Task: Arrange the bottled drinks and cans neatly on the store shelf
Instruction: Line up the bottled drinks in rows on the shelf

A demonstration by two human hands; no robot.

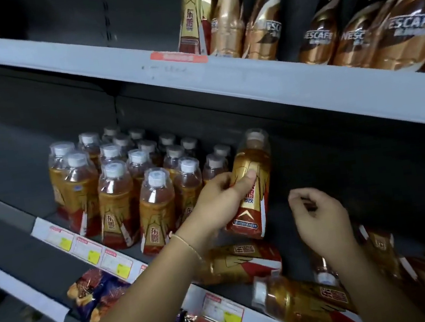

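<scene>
— What have your hands got right now?

— My left hand (226, 195) is gripping one gold-and-red bottle (251, 185), thumb across the front of the label and fingers curled round behind. The bottle is tilted, white cap leaning up and away from me, base toward my wrist, over the middle shelf (164, 252).

— And the other hand?

— My right hand (320, 220) holds nothing. The fingers are loosely curled, and it hovers just to the right of the bottle I'm gripping, apart from it.

— Where are the rest of the drinks?

— To the left of my left hand, the standing bottles (132, 183) are upright in rows running to the back of the shelf, white caps up. Below my hands, near the front edge, several fallen bottles (302, 303) lie on their sides; one is just under my left wrist, another under my right forearm. More lie further right, but that part is blurred.

— Anything overhead?

— Above both hands, the upper shelf (249, 82) carries brown coffee bottles (319, 34). Below my left forearm, snack packets (96, 291) sit on the lower shelf.
</scene>
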